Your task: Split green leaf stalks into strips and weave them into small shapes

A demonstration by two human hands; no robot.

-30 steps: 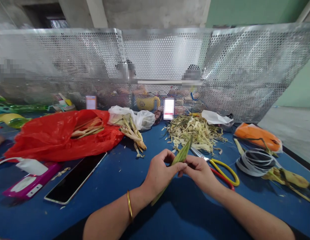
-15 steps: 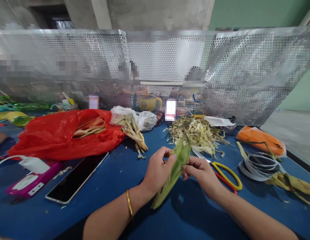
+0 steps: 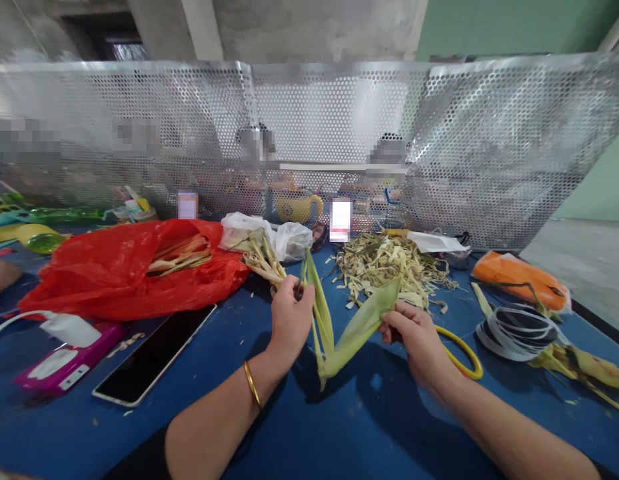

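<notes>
A green corn husk [image 3: 346,347] is spread into a V above the blue table, its joined base pointing down toward me. My left hand [image 3: 292,313] pinches the narrow left part, whose tip rises past the fingers. The broad right leaf is gripped near its upper end by my right hand [image 3: 409,333]. Behind the husk lies a heap of shredded dry husk [image 3: 389,267]. Yellow-handled scissors [image 3: 462,350] rest beside my right wrist, mostly covered by that hand.
A red plastic bag [image 3: 119,273] with dry husks lies left, near a black phone [image 3: 154,357] and a purple power strip [image 3: 69,360]. Clear cord [image 3: 519,333] and an orange packet [image 3: 522,283] sit right. A perforated metal screen [image 3: 329,113] crosses the back, with people behind it.
My hands have moved apart, the left one going leftward. The husk, formerly folded together between them, is now pulled open into two arms.
</notes>
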